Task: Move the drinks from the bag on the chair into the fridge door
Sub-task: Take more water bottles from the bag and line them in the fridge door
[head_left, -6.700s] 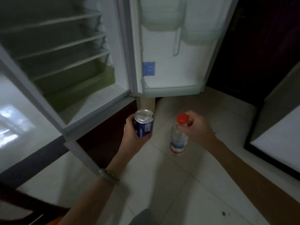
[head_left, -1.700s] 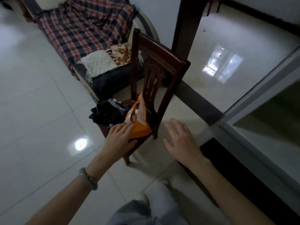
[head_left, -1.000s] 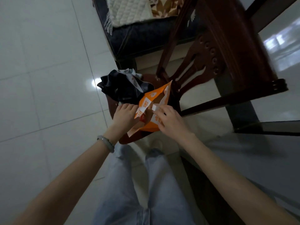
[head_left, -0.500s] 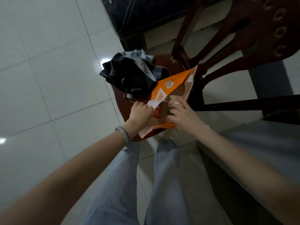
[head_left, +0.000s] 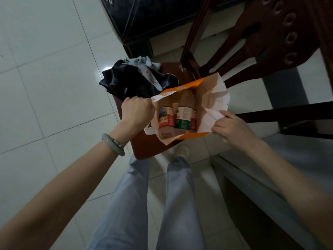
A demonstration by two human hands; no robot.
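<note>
An orange and white bag (head_left: 212,98) stands on the seat of a dark wooden chair (head_left: 149,148), its mouth held wide. My left hand (head_left: 137,112) is clenched on the bag's left rim. My right hand (head_left: 229,126) pinches the right rim. Inside the bag stand a bottle with a red and white label (head_left: 165,118) and a taller bottle with a green and white label (head_left: 184,115). A third drink with a red label (head_left: 194,120) is mostly hidden behind the green one.
A crumpled black bag (head_left: 133,80) lies on the chair seat behind the orange bag. The carved chair back (head_left: 281,37) rises at the upper right. A dark sofa base (head_left: 149,17) is beyond. The fridge's grey edge (head_left: 270,177) runs along the right. My legs stand below on white tiles.
Both hands have pulled the bag's rims apart, so its mouth is now wide and the bottles inside show. The view has moved closer over the chair.
</note>
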